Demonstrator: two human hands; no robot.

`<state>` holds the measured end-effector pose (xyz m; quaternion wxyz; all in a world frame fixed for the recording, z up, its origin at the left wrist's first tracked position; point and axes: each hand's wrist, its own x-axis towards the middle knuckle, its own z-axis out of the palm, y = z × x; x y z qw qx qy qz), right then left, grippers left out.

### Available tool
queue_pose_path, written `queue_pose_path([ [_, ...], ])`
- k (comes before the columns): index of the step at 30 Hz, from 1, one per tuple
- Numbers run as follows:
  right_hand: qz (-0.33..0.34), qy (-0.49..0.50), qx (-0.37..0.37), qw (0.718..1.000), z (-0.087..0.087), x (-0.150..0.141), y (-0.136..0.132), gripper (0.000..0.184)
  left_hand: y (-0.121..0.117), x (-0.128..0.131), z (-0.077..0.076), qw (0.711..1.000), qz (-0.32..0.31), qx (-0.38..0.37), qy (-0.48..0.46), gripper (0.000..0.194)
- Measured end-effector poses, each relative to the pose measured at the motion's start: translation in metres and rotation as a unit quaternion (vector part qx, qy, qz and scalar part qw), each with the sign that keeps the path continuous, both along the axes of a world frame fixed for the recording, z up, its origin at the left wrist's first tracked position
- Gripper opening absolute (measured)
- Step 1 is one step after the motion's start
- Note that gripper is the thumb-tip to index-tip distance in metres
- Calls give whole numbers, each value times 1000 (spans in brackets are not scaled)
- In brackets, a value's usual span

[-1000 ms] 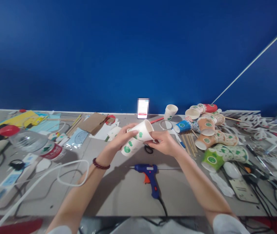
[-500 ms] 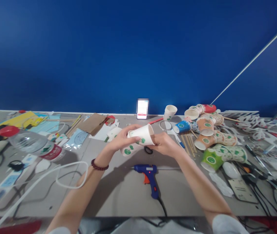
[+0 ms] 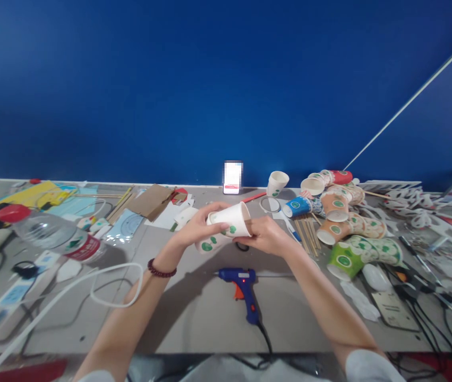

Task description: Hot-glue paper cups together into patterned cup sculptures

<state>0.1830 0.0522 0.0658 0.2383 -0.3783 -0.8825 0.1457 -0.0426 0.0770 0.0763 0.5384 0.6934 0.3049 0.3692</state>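
My left hand [image 3: 197, 227] is wrapped round a white paper cup [image 3: 234, 218] with green leaf prints. The cup is tilted on its side, its mouth facing right. A second paper cup [image 3: 209, 244] with the same print shows just beneath it, partly behind my fingers. My right hand [image 3: 264, 236] is closed at the mouth of the upper cup, its fingertips hidden inside or behind the rim. Below those fingers a black loop [image 3: 242, 246], like a scissors handle, partly shows. Nearer to me lies a blue glue gun [image 3: 245, 286] with an orange trigger and a glue stick in its back.
Coloured paper cups [image 3: 345, 260] joined in rows lie at right, near wooden sticks [image 3: 308, 236]. White cups [image 3: 278, 183] stand at the back beside a lit phone [image 3: 232, 178]. At left are a bottle [image 3: 56, 236], a power strip [image 3: 22, 292] and a white cable [image 3: 102, 270].
My right hand has shifted slightly at the cup's mouth, and its lower fingers now cover more of the black loop. The cups stay nearly in place.
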Motion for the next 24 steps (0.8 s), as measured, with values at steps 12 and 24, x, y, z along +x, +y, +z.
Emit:
queue_pose_path([
  [12,1,-20,36,999,-4,-1,-1,34,2,0,-4,1000,2,14,-2,34],
  [24,-12,-22,7,1000,0,-2,-2,24,4,-1,-5,1000,-4,11,5,39],
])
